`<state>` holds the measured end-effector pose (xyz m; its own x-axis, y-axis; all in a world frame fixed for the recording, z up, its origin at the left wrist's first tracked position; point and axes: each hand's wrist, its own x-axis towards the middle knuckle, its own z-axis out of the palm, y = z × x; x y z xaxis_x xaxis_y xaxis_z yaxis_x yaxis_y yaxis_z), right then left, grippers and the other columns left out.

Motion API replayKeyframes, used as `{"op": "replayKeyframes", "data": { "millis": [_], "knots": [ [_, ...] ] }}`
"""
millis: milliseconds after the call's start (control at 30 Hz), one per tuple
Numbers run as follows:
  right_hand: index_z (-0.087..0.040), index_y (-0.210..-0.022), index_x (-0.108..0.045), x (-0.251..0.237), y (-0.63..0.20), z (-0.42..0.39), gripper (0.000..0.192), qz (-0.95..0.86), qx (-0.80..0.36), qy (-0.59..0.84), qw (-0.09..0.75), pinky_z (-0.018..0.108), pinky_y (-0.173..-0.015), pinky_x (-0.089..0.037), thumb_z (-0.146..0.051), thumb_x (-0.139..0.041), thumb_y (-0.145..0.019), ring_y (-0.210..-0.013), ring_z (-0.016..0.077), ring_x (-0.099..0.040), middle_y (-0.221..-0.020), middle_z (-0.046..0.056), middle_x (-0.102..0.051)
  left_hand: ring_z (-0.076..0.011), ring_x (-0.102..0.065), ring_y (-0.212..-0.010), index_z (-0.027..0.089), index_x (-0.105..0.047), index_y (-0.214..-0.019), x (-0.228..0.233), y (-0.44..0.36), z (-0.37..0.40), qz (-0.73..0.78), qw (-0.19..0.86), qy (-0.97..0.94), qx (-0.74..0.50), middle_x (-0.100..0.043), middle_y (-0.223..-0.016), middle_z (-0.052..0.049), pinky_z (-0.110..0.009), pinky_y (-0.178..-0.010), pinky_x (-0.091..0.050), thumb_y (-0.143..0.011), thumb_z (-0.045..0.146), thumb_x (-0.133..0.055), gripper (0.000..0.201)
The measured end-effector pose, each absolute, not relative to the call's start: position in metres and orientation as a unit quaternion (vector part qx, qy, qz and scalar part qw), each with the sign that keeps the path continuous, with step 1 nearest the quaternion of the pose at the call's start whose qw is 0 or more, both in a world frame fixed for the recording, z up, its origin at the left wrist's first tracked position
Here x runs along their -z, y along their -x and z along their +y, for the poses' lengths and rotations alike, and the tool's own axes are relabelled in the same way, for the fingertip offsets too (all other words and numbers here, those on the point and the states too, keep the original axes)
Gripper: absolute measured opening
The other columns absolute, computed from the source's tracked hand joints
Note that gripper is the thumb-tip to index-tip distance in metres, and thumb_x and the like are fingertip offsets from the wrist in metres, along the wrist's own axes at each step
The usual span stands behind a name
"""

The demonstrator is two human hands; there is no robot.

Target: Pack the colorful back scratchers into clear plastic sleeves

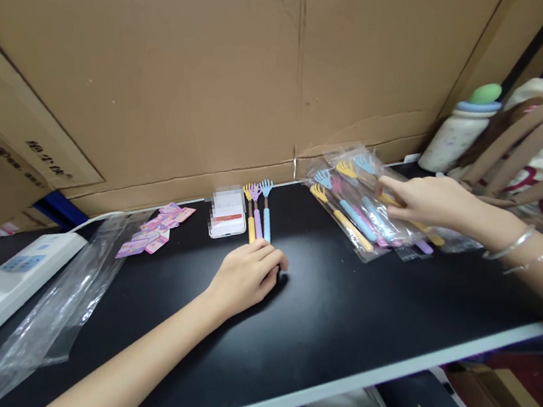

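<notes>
- Now the left hand (248, 274) sits loosely curled around the lower ends of three loose back scratchers (257, 212), yellow, purple and blue, just right of the phone (226, 215).
- Well right of the phone, the right hand (428, 203) presses open fingertips on the bagged scratcher packs (363, 211), gripping nothing.
- Sorting looks underway; lifting one pack needs a clean pinch.

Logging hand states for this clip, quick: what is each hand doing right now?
Left hand: curled loosely on the black table, at the handle ends of three back scratchers; grip cannot be told.
Right hand: open, fingers on the bagged scratchers.
</notes>
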<state>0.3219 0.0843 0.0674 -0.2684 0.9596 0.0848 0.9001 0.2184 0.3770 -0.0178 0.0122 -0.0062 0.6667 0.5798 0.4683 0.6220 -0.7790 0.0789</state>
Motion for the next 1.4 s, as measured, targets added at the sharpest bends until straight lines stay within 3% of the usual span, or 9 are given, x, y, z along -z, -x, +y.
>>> {"op": "replayKeyframes", "data": {
  "millis": [167, 333, 500, 600, 867, 1167, 1400],
  "knots": [
    [-0.023, -0.110, -0.055, -0.071, -0.332, 0.087, 0.030, 0.777, -0.151, -0.604, 0.093, 0.029, -0.051, -0.018, -0.041, -0.051, -0.087, -0.052, 0.0147, -0.051, -0.073, 0.008, -0.067, -0.0154, -0.055, -0.086, 0.020, -0.057, -0.088, 0.007, 0.018, 0.013, -0.325, 0.052, 0.917, 0.226, -0.063, -0.084, 0.000, -0.025, -0.074, -0.042, -0.087, 0.012, -0.042, 0.017],
    [-0.024, -0.104, -0.059, -0.070, -0.327, 0.079, 0.021, 0.798, -0.222, -0.559, 0.026, 0.027, -0.048, -0.017, -0.036, -0.050, -0.089, -0.062, 0.0157, -0.058, -0.099, 0.008, -0.067, -0.0153, -0.055, -0.084, 0.020, -0.058, -0.091, 0.006, 0.018, 0.012, -0.320, 0.063, 0.918, 0.227, -0.064, -0.085, 0.000, -0.026, -0.075, -0.043, -0.088, 0.012, -0.041, 0.019],
    [-0.022, -0.098, -0.058, -0.071, -0.290, 0.059, 0.015, 0.841, -0.276, -0.462, -0.055, 0.026, -0.048, -0.023, -0.030, -0.048, -0.090, -0.069, 0.0173, -0.060, -0.091, 0.004, -0.065, -0.0158, -0.054, -0.082, 0.020, -0.059, -0.089, 0.005, 0.017, 0.012, -0.317, 0.071, 0.919, 0.223, -0.064, -0.084, -0.001, -0.026, -0.072, -0.042, -0.088, 0.012, -0.041, 0.020],
    [-0.021, -0.095, -0.058, -0.065, -0.257, 0.047, 0.016, 0.884, -0.256, -0.385, -0.073, 0.026, -0.054, -0.030, -0.026, -0.043, -0.092, -0.074, 0.0167, -0.060, -0.087, 0.003, -0.064, -0.0157, -0.055, -0.081, 0.021, -0.060, -0.089, 0.006, 0.017, 0.013, -0.318, 0.075, 0.920, 0.216, -0.063, -0.084, 0.000, -0.026, -0.071, -0.042, -0.088, 0.013, -0.042, 0.019],
    [-0.019, -0.081, -0.056, -0.021, -0.197, 0.039, 0.010, 0.947, -0.186, -0.255, -0.063, 0.028, -0.058, -0.031, -0.012, -0.049, -0.085, -0.071, 0.0158, -0.056, -0.078, 0.003, -0.060, -0.0149, -0.055, -0.077, 0.021, -0.061, -0.087, 0.007, 0.018, 0.013, -0.301, 0.110, 0.920, 0.226, -0.061, -0.079, -0.001, -0.025, -0.068, -0.042, -0.088, 0.011, -0.041, 0.022],
    [-0.018, -0.088, -0.057, -0.005, -0.205, 0.047, 0.015, 0.949, -0.120, -0.270, -0.112, 0.026, -0.060, -0.037, -0.015, -0.042, -0.090, -0.072, 0.0156, -0.055, -0.082, 0.003, -0.058, -0.0132, -0.055, -0.071, 0.023, -0.060, -0.084, 0.006, 0.017, 0.011, -0.281, 0.143, 0.918, 0.240, -0.061, -0.075, 0.002, -0.025, -0.062, -0.038, -0.088, 0.013, -0.042, 0.021],
    [-0.020, -0.095, -0.056, -0.004, -0.208, 0.047, 0.017, 0.946, -0.024, -0.290, -0.145, 0.026, -0.068, -0.043, -0.014, -0.040, -0.090, -0.079, 0.0162, -0.059, -0.088, 0.004, -0.059, -0.0135, -0.053, -0.067, 0.021, -0.058, -0.081, -0.008, 0.024, 0.011, -0.235, 0.262, 0.915, 0.197, -0.061, -0.071, 0.002, -0.027, -0.056, -0.033, -0.091, 0.016, -0.045, 0.017]
  ]
}}
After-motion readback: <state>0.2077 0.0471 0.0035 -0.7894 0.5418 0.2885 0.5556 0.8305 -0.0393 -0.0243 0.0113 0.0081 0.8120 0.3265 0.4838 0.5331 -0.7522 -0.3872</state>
